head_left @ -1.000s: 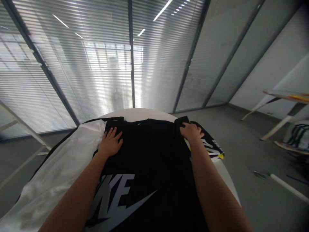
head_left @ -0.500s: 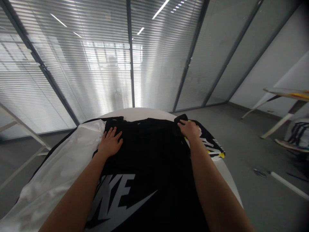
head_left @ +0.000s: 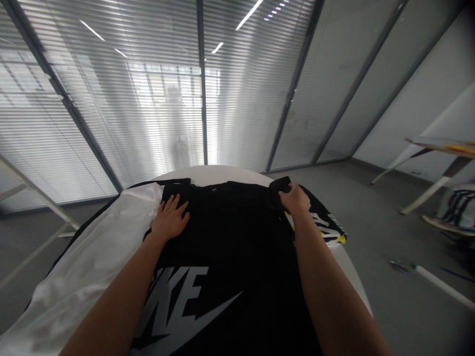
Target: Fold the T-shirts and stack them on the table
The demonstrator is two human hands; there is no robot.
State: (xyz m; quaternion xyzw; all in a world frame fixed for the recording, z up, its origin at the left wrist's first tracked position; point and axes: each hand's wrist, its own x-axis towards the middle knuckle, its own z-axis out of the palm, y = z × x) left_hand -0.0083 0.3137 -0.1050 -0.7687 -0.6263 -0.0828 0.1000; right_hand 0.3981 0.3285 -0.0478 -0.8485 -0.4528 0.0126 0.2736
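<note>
A black T-shirt (head_left: 237,232) with large white lettering and a swoosh lies spread over a white round table (head_left: 211,174). My left hand (head_left: 171,216) rests flat on its upper left part, fingers spread. At the upper right, my right hand (head_left: 296,199) is closed on the edge of the shirt's folded black sleeve (head_left: 279,190). White fabric (head_left: 96,232) lies along the left of the shirt. Beyond my right hand, a black, white and yellow printed cloth (head_left: 326,222) shows from beneath.
Glass partitions with blinds (head_left: 156,118) stand behind the table. A white metal frame (head_left: 40,202) is at the left. On the right are another table (head_left: 438,144), a striped bag (head_left: 458,207) and a white pole (head_left: 441,284) on the floor.
My right hand has shifted slightly right and its fingers have drawn together on the sleeve's edge, pulling it a little outward. My left hand stays in place.
</note>
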